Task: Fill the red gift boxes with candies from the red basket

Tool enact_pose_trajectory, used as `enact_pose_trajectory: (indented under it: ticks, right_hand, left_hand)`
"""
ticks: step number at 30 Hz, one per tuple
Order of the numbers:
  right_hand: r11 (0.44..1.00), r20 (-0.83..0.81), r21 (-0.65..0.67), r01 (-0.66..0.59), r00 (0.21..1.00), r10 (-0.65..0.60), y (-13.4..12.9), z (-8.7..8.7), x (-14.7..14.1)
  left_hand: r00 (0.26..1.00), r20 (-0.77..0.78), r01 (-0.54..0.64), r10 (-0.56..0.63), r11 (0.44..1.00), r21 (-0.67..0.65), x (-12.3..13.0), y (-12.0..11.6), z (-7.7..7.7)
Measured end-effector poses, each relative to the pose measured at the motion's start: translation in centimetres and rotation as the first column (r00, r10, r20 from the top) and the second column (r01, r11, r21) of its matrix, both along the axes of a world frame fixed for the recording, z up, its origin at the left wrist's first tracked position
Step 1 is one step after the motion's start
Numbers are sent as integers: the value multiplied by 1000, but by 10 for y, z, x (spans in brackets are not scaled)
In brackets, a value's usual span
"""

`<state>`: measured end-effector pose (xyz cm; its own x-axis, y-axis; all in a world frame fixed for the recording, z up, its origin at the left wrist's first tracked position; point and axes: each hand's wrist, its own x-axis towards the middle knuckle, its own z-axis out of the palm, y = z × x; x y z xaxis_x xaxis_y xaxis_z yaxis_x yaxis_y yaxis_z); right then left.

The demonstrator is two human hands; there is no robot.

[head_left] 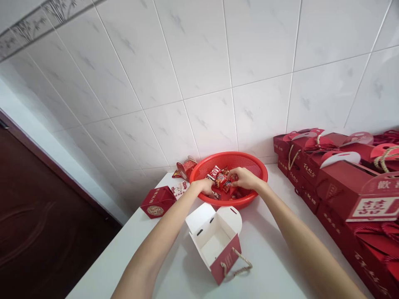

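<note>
My left hand point(204, 187) and my right hand point(245, 178) reach over the near rim of a round red plastic basket point(229, 157). Both hands are among a heap of red-wrapped sweets point(220, 180) at the bottom of the basket, and the fingers partly hide the packets. Whether either hand grips one cannot be seen. Below the basket, between my forearms, an open white-lined red gift box point(215, 241) with a rope handle stands on the white table point(274, 265), and nothing shows inside it.
A large stack of red gift boxes point(330, 178) with rope handles fills the table's right side against the tiled wall point(205, 62). A closed red box point(158, 202), a printed card point(181, 189) and a small red box point(186, 169) lie left of the basket. Beyond the table's left edge is a dark floor point(40, 216).
</note>
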<state>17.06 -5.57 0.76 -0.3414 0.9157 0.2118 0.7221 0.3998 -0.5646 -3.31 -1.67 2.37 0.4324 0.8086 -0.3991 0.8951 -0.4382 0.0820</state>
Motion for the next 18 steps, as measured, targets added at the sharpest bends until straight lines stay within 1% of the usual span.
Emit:
enact_pose_trajectory:
  ticks: [3,7,10,13,15,18]
  right_hand:
    - [997,-111,76,29,994,-20,0,-1,1]
    - [991,-287,128,38,958,0,2,-3,3]
    - [990,-399,121,76,917,-22,3,-4,5]
    - [989,-460,92,118,886,-63,3,-3,6]
    - [989,-492,72,131,867,-79,2,-2,5]
    - [992,-560,31,125,824,-86,-1,1,4]
  left_hand:
    - [999,13,-31,31,999,-20,-1,0,-3]
    - [987,158,-17,16,1000,5,-5,-2,-3]
    - [954,299,-12,-6,998,56,-8,-1,-3]
    - [904,427,-21,-22,995,95,-13,1,-5]
    - [873,487,-24,-30,994,105,-17,2,-7]
    - [844,535,-24,-39,994,111,-19,3,-9]
